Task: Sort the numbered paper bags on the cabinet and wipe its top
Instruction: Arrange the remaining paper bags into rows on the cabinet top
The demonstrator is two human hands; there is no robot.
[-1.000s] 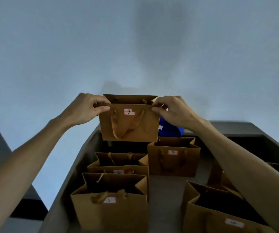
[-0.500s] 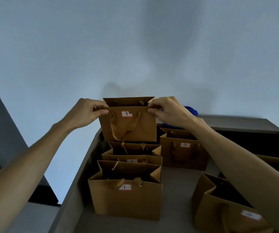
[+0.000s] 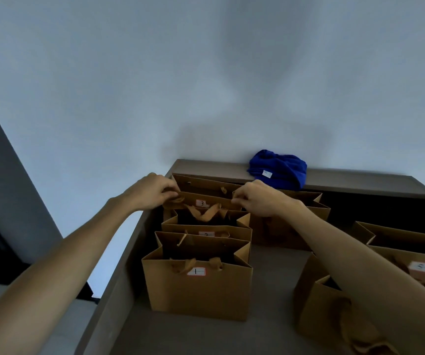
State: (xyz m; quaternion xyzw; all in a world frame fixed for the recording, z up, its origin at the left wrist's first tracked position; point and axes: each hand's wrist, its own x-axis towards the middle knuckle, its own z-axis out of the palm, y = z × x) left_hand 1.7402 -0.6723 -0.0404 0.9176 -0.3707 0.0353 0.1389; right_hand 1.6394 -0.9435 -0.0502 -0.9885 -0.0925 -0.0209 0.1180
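Brown paper bag 3 (image 3: 206,201) stands at the far left of the grey cabinet top (image 3: 270,272), behind bag 2 (image 3: 206,230) and bag 1 (image 3: 196,288), the three forming a row along the left edge. My left hand (image 3: 152,192) pinches bag 3's front rim at its left corner. My right hand (image 3: 257,201) pinches the same rim at its right corner. Bag 2 hides the lower part of bag 3.
A crumpled blue cloth (image 3: 278,169) lies on the cabinet's back ledge by the wall. Another brown bag (image 3: 308,213) stands behind my right arm. Further bags (image 3: 411,254) crowd the right side, one labelled 4. The cabinet's left edge (image 3: 119,275) drops off to the floor.
Both hands have lowered bag 3 from mid-air to behind bag 2. The view has tipped down, and the blue cloth now shows in full.
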